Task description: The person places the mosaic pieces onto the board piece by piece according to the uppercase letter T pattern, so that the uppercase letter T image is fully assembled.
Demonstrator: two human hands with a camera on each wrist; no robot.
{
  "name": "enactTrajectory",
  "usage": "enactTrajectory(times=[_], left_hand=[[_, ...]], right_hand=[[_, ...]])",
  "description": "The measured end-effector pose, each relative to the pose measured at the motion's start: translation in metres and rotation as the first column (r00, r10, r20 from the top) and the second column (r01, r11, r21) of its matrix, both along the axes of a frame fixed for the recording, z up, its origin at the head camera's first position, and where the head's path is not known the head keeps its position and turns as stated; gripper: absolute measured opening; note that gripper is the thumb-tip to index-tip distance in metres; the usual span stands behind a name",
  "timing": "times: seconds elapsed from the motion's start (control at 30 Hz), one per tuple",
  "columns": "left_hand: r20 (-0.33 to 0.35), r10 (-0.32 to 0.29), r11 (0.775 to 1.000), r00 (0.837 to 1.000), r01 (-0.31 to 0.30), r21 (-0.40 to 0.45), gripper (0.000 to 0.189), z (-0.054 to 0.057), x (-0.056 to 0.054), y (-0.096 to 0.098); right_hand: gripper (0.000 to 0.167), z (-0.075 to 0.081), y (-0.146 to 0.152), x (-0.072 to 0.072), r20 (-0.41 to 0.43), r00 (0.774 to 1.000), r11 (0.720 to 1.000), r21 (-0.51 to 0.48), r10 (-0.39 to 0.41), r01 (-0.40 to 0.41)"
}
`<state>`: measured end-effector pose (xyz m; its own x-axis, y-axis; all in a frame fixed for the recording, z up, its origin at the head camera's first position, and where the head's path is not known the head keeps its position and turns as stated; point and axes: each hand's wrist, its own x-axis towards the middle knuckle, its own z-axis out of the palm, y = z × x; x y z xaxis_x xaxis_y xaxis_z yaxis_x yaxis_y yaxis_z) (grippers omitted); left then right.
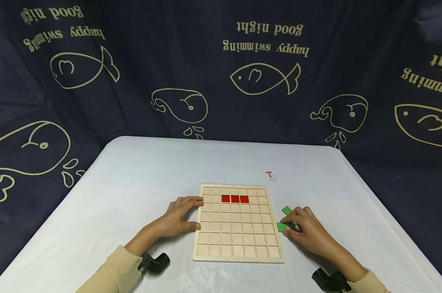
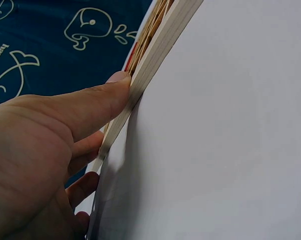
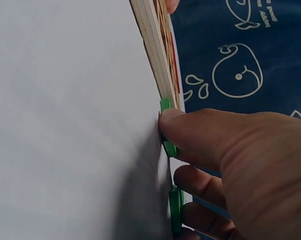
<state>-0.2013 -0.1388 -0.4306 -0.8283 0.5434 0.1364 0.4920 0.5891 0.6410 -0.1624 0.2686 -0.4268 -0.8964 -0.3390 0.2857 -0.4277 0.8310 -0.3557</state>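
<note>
A square wooden grid board (image 1: 239, 261) lies on the table with three red tiles (image 1: 235, 199) side by side in its second row from the far edge. My left hand (image 1: 178, 217) rests at the board's left edge, its thumb (image 2: 103, 102) and fingertips touching the rim. Just off the right edge, my right hand (image 1: 308, 232) pinches a green square tile (image 1: 281, 227) between thumb and fingers; the thumb covers part of it in the right wrist view. Another green tile (image 1: 287, 210) lies beyond these fingers, and some green shows partly hidden beneath them.
A small card (image 1: 270, 175) printed with a grid and a red-and-green T shape lies past the board's far right corner. The white-covered table (image 1: 162, 162) meets a dark blue curtain (image 1: 221, 81) with fish and whale drawings.
</note>
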Motion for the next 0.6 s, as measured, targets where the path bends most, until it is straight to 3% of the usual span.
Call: enactTrajectory(times=[0.6], left_hand=[[0.0,0.0,1.0,1.0,0.0,0.001,0.062,0.0006,0.0,0.0005]], right_hand=[[0.021,0.0062,-0.004,-0.0023,0.042,0.999,1.0,0.014,-0.003,0.002]])
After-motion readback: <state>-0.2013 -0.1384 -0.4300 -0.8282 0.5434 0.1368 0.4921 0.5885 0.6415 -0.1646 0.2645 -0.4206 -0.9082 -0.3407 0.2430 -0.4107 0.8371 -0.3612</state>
